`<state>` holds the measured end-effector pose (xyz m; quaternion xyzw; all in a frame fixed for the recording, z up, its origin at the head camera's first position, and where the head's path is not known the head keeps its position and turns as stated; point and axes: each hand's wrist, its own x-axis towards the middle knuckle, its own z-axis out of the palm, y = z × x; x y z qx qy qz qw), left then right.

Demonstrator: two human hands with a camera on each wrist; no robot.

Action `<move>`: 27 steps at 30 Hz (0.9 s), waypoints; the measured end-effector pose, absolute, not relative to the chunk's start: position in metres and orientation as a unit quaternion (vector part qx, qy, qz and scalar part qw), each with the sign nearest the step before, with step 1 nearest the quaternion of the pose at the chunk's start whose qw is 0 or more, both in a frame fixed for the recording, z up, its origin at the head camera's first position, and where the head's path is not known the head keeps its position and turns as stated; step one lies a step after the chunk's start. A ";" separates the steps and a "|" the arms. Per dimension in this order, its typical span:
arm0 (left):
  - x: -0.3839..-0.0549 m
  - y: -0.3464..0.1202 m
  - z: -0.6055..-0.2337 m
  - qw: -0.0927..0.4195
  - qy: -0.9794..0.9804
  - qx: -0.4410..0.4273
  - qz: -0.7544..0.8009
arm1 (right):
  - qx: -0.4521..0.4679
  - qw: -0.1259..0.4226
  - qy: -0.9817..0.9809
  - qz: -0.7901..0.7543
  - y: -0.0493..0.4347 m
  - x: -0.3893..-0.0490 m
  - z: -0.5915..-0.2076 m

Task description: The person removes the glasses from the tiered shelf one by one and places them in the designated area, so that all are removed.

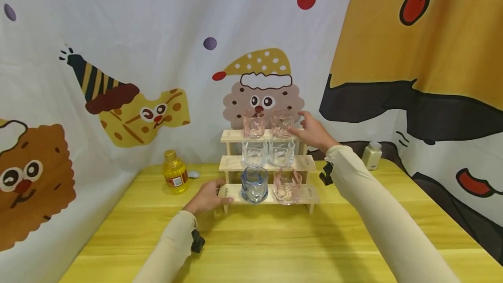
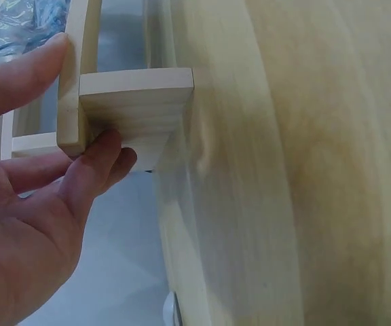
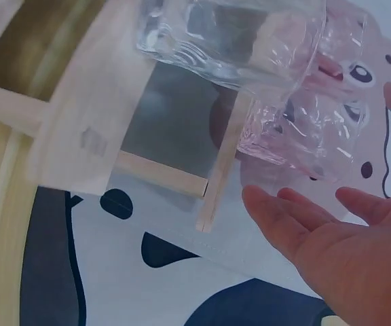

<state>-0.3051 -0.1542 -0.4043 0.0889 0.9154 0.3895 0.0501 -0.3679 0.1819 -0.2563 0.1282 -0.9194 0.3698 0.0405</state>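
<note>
A three-tier wooden display stand [image 1: 310, 194] holds faceted glasses. On its top step are two pink glasses, a left one [image 1: 253, 124] and a right one [image 1: 282, 121]. Two clear glasses, left [image 1: 254, 153] and right [image 1: 281, 153], stand on the middle step; a blue glass [image 1: 254, 185] and a pink glass [image 1: 287, 186] are below. My left hand [image 1: 206, 196] grips the lowest step's left end, thumb above and fingers beneath in the left wrist view. Beside the top right pink glass, my right hand [image 1: 313, 131] has its fingers spread; whether they touch it I cannot tell.
Left of the stand, a yellow bottle [image 1: 175, 174] stands near a white spoon-like item [image 1: 193, 174]. A small pale jar [image 1: 371, 155] is at the table's back right. Behind hangs a printed cloth [image 1: 165, 21]. The wooden table [image 1: 251, 243] extends in front.
</note>
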 end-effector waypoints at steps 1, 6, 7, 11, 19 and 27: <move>-0.305 -0.155 -0.405 0.049 0.915 0.089 0.391 | 0.126 0.041 -0.920 0.370 0.181 -0.370 -0.255; -0.306 -0.159 -0.407 0.043 0.895 0.100 0.432 | 0.115 0.044 -0.916 0.382 0.175 -0.377 -0.249; -0.306 -0.160 -0.407 0.044 0.892 0.102 0.439 | 0.114 0.044 -0.915 0.385 0.174 -0.379 -0.247; -0.306 -0.160 -0.407 0.045 0.887 0.109 0.447 | 0.108 0.045 -0.909 0.400 0.168 -0.383 -0.245; -0.302 -0.161 -0.408 0.050 0.881 0.108 0.458 | 0.096 0.048 -0.899 0.424 0.158 -0.387 -0.256; -0.301 -0.158 -0.412 0.055 0.874 0.110 0.469 | 0.097 0.073 -0.896 0.427 0.150 -0.391 -0.262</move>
